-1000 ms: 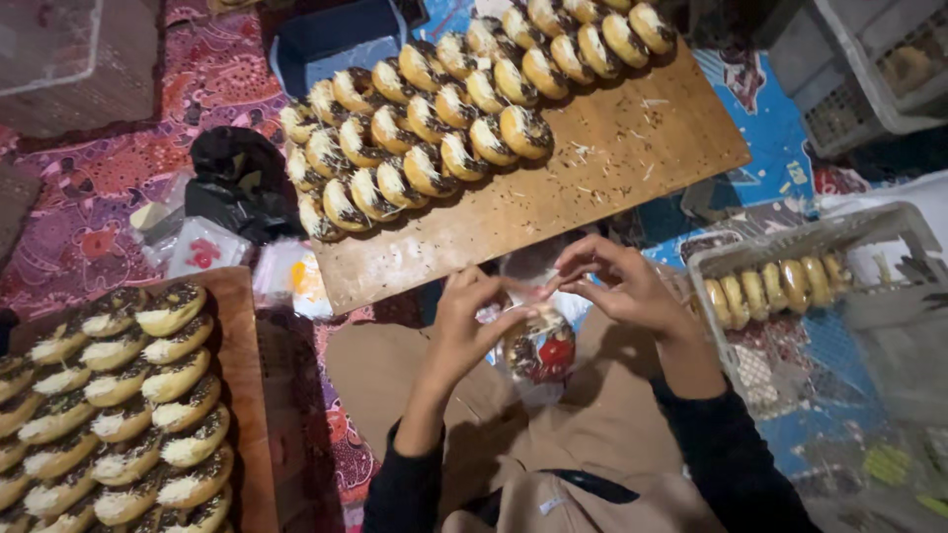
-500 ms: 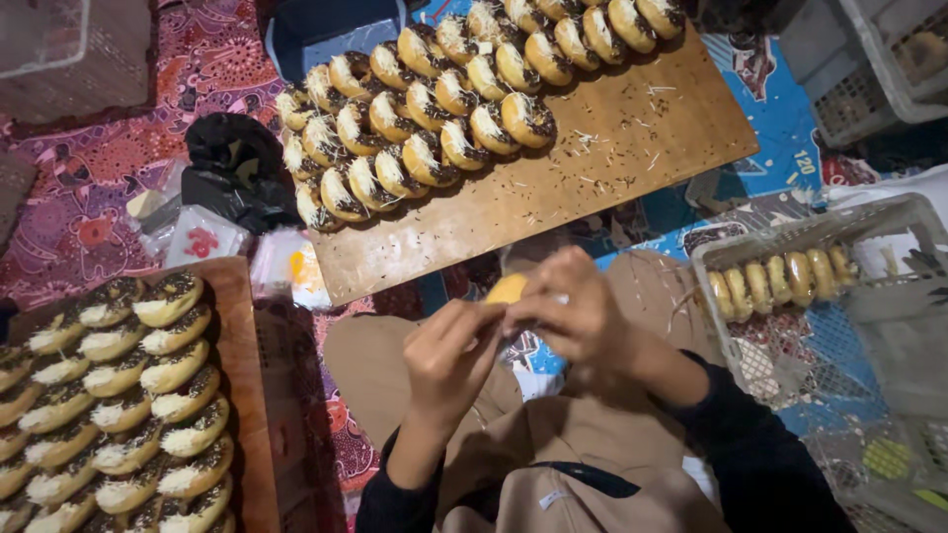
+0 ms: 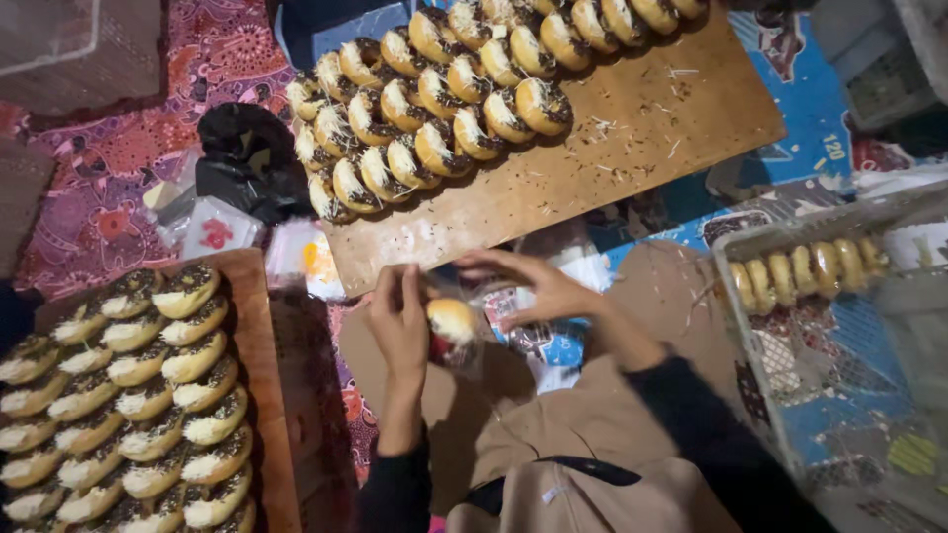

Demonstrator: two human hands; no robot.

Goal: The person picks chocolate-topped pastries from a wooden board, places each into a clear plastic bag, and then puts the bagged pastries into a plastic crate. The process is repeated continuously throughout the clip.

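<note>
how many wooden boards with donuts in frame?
2. One wooden board lies ahead of the hands, donuts along its far edge; the second board sits at lower left, partly cut off by the frame.

Doughnuts point(image 3: 444, 118) on board point(image 3: 632, 158), basket point(image 3: 790, 395) rightward

Two wooden boards point(image 3: 612, 168) held rows of topped doughnuts point(image 3: 434, 109); six plain ones point(image 3: 805, 268) lay in one wire basket point(image 3: 790, 395).

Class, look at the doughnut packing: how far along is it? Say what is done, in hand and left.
Done: a row of doughnuts lies in the grey crate. In hand: left hand and right hand hold one doughnut in a clear bag. Left: topped doughnuts on the far board and the near board.
</note>
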